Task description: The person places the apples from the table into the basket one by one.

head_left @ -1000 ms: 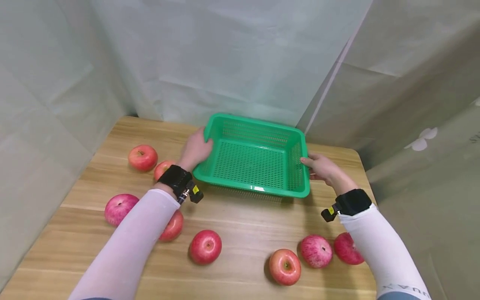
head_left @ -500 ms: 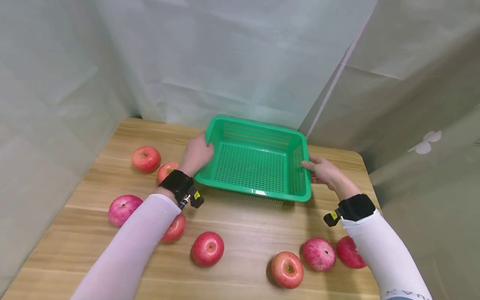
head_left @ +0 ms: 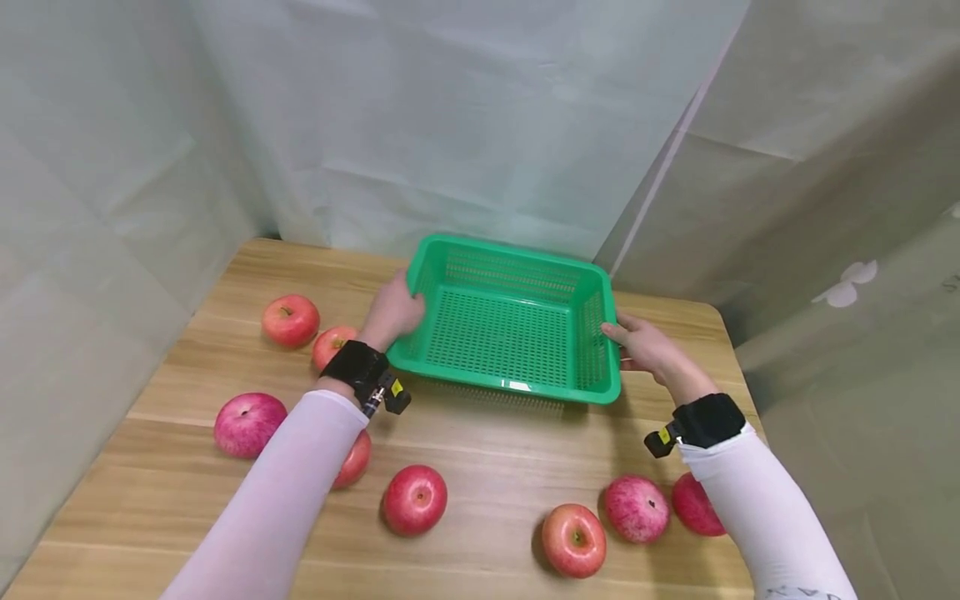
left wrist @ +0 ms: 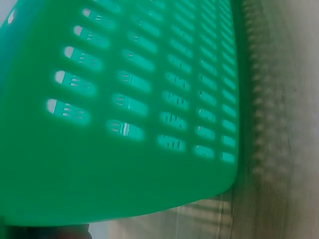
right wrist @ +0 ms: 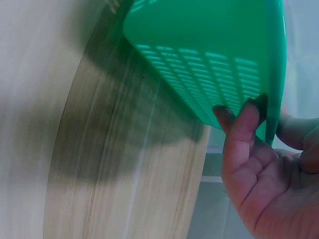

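Note:
Between both hands is a green plastic basket (head_left: 510, 385) with slotted walls and a mesh floor, bare inside. My left hand (head_left: 393, 310) grips its left rim, thumb on the inner side. On the opposite side, my right hand (head_left: 648, 343) pinches the right rim; the right wrist view shows the fingers (right wrist: 241, 134) curled against the outer wall below the lip. Green slotted wall (left wrist: 149, 164) fills most of the left wrist view, with the left hand almost wholly hidden there. A shadow falls on the wood beneath the basket.
Several red apples lie on the wooden table (head_left: 480, 550): a pair at the left back (head_left: 291, 321), a pinkish one (head_left: 250, 425) by the left forearm, one at the front middle (head_left: 415, 500), others at the front right (head_left: 636, 508). Pale sheeting (head_left: 450, 125) hangs behind the table.
Both hands keep their hold on the basket, which stays nearly in place. The whole head view shifts slightly; the apples lie as before.

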Available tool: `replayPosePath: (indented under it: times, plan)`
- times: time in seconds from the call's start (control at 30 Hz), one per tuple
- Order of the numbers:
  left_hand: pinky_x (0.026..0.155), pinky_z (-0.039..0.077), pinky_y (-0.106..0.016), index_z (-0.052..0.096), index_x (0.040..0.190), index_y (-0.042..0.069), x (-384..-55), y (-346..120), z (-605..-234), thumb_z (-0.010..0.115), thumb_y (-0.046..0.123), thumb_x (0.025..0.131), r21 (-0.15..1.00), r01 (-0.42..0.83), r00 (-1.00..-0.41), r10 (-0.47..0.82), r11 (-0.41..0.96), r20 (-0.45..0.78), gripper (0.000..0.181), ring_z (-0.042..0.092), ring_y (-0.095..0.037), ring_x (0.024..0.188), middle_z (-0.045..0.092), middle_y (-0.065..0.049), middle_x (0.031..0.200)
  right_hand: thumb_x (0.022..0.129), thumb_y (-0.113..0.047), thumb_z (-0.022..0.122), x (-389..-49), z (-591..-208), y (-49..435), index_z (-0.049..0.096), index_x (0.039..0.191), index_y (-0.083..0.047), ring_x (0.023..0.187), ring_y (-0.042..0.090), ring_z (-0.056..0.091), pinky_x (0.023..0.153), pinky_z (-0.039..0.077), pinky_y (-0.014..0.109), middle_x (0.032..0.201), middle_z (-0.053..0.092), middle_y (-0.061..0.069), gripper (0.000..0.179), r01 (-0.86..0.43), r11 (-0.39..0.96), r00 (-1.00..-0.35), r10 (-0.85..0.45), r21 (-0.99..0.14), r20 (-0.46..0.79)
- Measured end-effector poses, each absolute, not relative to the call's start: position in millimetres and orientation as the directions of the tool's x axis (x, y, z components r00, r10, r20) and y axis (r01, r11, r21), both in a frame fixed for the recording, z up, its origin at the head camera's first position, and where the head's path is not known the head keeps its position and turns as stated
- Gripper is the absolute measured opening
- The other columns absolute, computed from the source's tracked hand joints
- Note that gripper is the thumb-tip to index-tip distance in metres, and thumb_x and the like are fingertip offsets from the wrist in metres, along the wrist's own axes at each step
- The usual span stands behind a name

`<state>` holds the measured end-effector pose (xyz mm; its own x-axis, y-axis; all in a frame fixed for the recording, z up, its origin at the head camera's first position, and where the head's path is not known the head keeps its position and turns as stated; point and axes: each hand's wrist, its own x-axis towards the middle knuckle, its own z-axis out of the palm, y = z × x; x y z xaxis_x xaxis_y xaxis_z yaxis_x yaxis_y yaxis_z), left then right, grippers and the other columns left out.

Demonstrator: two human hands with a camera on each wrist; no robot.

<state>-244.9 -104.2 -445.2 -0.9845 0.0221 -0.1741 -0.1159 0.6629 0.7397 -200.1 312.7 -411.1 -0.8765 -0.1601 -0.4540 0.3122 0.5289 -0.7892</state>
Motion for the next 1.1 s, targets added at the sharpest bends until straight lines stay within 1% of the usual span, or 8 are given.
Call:
replayPosePath:
  times: [0.2, 0.47, 0.57, 0.63, 0.73, 0.83, 0.97, 1.1]
  plan:
    - [0.104, 0.051, -0.059, 0.015, 0.164, -0.011, -249, -100, -443, 0.045, 0.011, 0.107, 0.689, -0.113, -0.982, 0.027, 0.716, -0.189, 0.068, 0.054, -0.052, 0.131, 0.044, -0.041, 0.151, 0.116, -0.033, 0.046, -201, -411, 315, 0.018, 0.171, -0.007, 0.103, 0.022, 0.07, 0.088, 0.06, 0.034, 0.131, 0.065, 0.022, 0.067, 0.299, 0.551, -0.884, -0.148, -0.779, -0.444]
    - [0.09, 0.057, -0.054, 0.007, 0.166, -0.01, -251, -92, -440, 0.048, 0.005, 0.104, 0.646, -0.126, -0.979, 0.012, 0.753, -0.205, 0.075, 0.063, -0.047, 0.112, 0.055, -0.04, 0.139, 0.117, -0.039, 0.042, -192, -409, 321, 0.018, 0.17, -0.001, 0.102, 0.03, 0.073, 0.09, 0.061, 0.045, 0.134, 0.063, 0.029, 0.07, 0.189, 0.651, -0.921, -0.142, -0.735, -0.363]
    - [0.091, 0.057, -0.055, 0.01, 0.165, -0.011, -249, -89, -440, 0.049, 0.006, 0.105, 0.636, -0.115, -0.981, 0.013, 0.763, -0.193, 0.074, 0.063, -0.047, 0.113, 0.058, -0.039, 0.134, 0.117, -0.045, 0.036, -178, -401, 331, 0.015, 0.17, 0.001, 0.111, 0.043, 0.07, 0.093, 0.059, 0.053, 0.145, 0.054, 0.036, 0.073, 0.135, 0.706, -0.933, -0.146, -0.695, -0.33]
    - [0.093, 0.056, -0.056, 0.011, 0.165, -0.011, -248, -88, -439, 0.05, 0.007, 0.105, 0.635, -0.107, -0.983, 0.016, 0.765, -0.184, 0.074, 0.063, -0.048, 0.114, 0.058, -0.039, 0.134, 0.117, -0.047, 0.035, -164, -394, 342, 0.014, 0.17, 0.001, 0.124, 0.051, 0.062, 0.1, 0.054, 0.06, 0.153, 0.046, 0.038, 0.075, 0.085, 0.751, -0.939, -0.16, -0.655, -0.305]
    - [0.092, 0.056, -0.055, 0.01, 0.165, -0.011, -246, -88, -440, 0.048, 0.006, 0.103, 0.637, -0.103, -0.984, 0.017, 0.764, -0.179, 0.074, 0.062, -0.047, 0.114, 0.055, -0.04, 0.138, 0.114, -0.049, 0.044, -134, -384, 362, 0.019, 0.17, -0.001, 0.14, 0.058, 0.046, 0.11, 0.041, 0.071, 0.163, 0.035, 0.036, 0.077, -0.002, 0.82, -0.947, -0.186, -0.572, -0.263]
    - [0.093, 0.055, -0.055, 0.008, 0.166, -0.01, -244, -90, -441, 0.046, 0.006, 0.104, 0.648, -0.114, -0.982, 0.012, 0.753, -0.187, 0.074, 0.06, -0.046, 0.116, 0.049, -0.041, 0.146, 0.11, -0.047, 0.057, -99, -381, 383, 0.027, 0.169, -0.004, 0.147, 0.061, 0.031, 0.11, 0.033, 0.079, 0.167, 0.028, 0.035, 0.079, -0.05, 0.863, -0.942, -0.208, -0.503, -0.264]
    - [0.094, 0.055, -0.055, 0.004, 0.166, -0.01, -244, -92, -442, 0.043, 0.009, 0.107, 0.661, -0.128, -0.978, 0.015, 0.739, -0.206, 0.073, 0.058, -0.046, 0.119, 0.043, -0.042, 0.152, 0.101, -0.044, 0.073, -49, -389, 407, 0.033, 0.167, -0.009, 0.145, 0.066, 0.027, 0.099, 0.037, 0.084, 0.166, 0.023, 0.038, 0.085, -0.022, 0.866, -0.921, -0.213, -0.5, -0.327]
    - [0.094, 0.055, -0.056, 0.003, 0.166, -0.01, -245, -91, -443, 0.042, 0.01, 0.109, 0.669, -0.123, -0.978, 0.026, 0.733, -0.209, 0.072, 0.058, -0.047, 0.119, 0.045, -0.043, 0.149, 0.092, -0.037, 0.084, -7, -405, 422, 0.038, 0.164, -0.01, 0.141, 0.067, 0.03, 0.092, 0.043, 0.081, 0.163, 0.025, 0.041, 0.09, 0.019, 0.84, -0.915, -0.204, -0.543, -0.348]
